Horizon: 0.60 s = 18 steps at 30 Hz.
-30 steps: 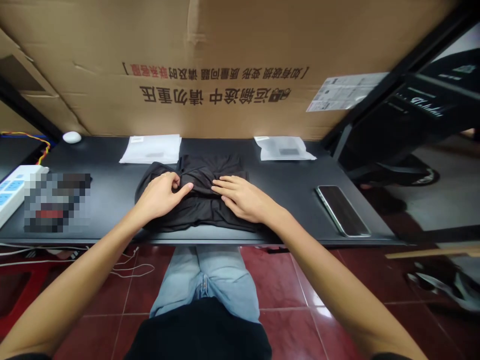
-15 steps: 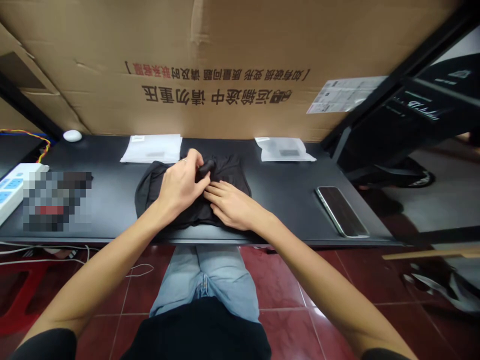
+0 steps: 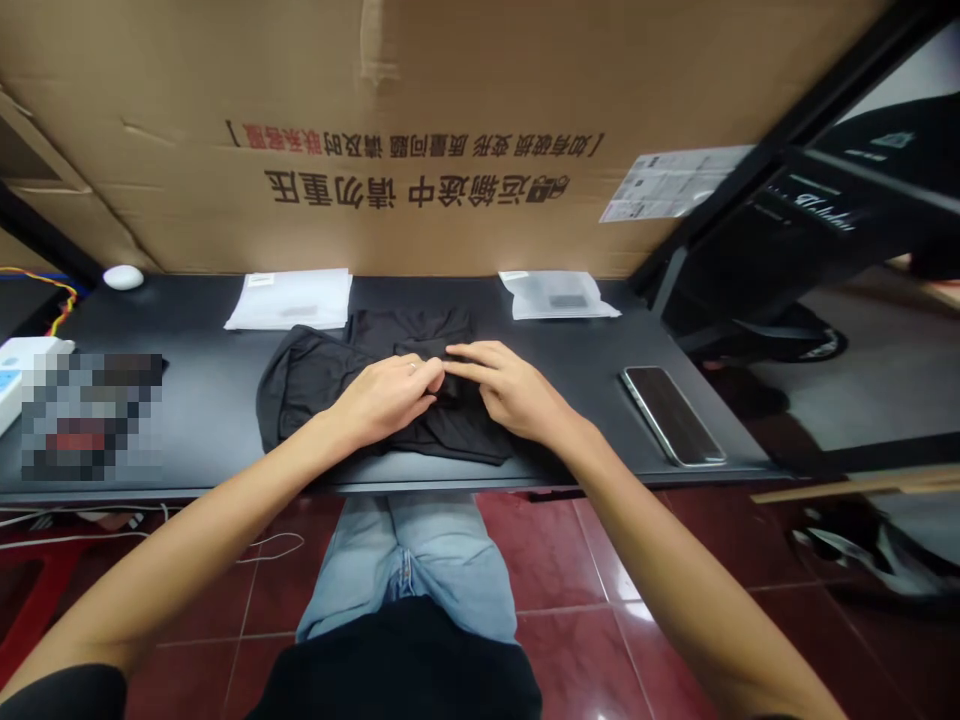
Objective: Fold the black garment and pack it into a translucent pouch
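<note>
Two plastic bags [image 3: 289, 300] [image 3: 559, 296] lie beyond the black garment [image 3: 307, 390], both hands' fingers [image 3: 427, 372] [image 3: 480, 360] curled on it.

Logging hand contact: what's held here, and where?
The black garment, at its bunched middle, touched by the left hand and right hand; a real grip cannot be told.

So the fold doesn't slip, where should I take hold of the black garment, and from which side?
Probably the loose flap of the black garment, at its outer edge, coming from the left with the left hand: that flap lies spread on the desk, apart from the bunched middle under the right hand.
</note>
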Tool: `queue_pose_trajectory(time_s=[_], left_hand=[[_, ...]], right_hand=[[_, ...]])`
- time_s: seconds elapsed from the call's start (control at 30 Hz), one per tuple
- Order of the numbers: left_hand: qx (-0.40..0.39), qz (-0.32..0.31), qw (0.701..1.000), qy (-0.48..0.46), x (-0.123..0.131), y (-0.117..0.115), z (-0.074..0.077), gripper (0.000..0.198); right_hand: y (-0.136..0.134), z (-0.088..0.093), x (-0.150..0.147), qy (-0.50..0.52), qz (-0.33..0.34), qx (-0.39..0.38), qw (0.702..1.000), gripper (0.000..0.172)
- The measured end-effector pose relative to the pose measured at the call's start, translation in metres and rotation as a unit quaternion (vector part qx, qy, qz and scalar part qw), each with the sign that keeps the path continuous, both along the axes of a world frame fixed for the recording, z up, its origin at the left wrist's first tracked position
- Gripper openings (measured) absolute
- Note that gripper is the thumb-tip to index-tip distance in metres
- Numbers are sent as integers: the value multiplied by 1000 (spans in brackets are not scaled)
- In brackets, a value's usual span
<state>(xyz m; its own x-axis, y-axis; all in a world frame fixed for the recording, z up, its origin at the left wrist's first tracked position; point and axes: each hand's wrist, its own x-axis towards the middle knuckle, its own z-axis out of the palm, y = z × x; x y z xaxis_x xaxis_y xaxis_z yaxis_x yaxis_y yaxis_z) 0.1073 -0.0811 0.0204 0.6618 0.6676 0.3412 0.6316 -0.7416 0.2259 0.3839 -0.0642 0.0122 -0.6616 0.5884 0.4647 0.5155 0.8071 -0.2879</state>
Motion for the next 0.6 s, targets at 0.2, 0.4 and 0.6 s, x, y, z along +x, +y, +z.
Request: queue_pose_trajectory(time_s=[0.2, 0.4, 0.6], left_hand=[[-35, 174, 982, -61, -18, 2, 9, 27], [-156, 235, 959, -9, -12, 13, 12, 44], [-284, 170, 923, -199, -1, 22, 14, 38]], right_hand=[[2, -15, 2, -14, -12, 21, 1000, 50], [3, -16, 4, -13, -10, 39, 999, 49], [3, -15, 4, 22, 20, 71, 997, 59]])
